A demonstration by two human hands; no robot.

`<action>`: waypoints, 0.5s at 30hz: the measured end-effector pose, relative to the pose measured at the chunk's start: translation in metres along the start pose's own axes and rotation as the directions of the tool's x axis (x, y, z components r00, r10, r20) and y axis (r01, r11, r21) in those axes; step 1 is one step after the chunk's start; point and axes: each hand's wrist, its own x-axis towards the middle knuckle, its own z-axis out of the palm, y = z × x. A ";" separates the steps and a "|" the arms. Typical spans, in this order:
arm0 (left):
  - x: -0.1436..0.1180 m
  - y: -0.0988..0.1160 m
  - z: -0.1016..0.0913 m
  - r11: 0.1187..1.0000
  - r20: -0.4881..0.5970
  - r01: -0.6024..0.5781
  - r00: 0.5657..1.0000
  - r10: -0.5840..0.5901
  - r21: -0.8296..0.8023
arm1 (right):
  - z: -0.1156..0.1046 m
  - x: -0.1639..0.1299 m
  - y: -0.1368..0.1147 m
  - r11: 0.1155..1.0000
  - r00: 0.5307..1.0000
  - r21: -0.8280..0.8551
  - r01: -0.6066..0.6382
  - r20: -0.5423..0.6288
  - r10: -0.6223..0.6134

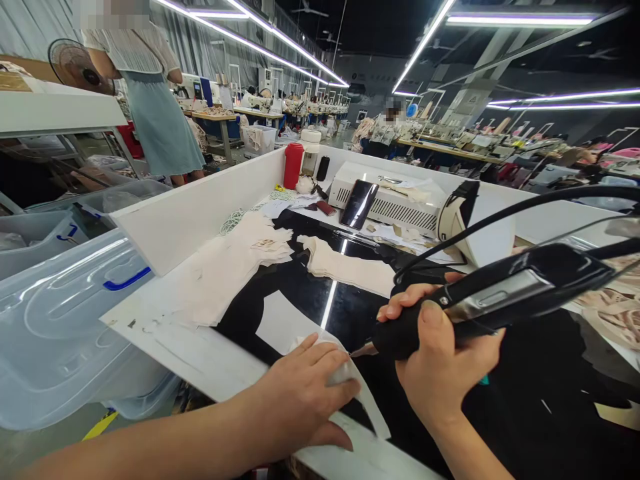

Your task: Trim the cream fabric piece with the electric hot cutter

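Left hand [305,393] is flat, pinning the white fabric piece [350,387] on the tabletop [200,353]; right hand [440,360] is gripping the black cutting tool [500,293], tip right beside that fabric.

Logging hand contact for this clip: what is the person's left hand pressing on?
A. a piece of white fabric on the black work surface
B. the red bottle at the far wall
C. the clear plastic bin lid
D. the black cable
A: the left hand lies flat on the piece of white fabric on the black work surface, while the right hand holds the black hand tool with its tip at the fabric.
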 end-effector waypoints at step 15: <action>-0.009 -0.034 -0.039 1.000 0.117 -0.022 0.993 0.022 -0.008 | -0.002 0.017 -0.015 0.999 0.998 0.043 -0.023 -0.059 0.026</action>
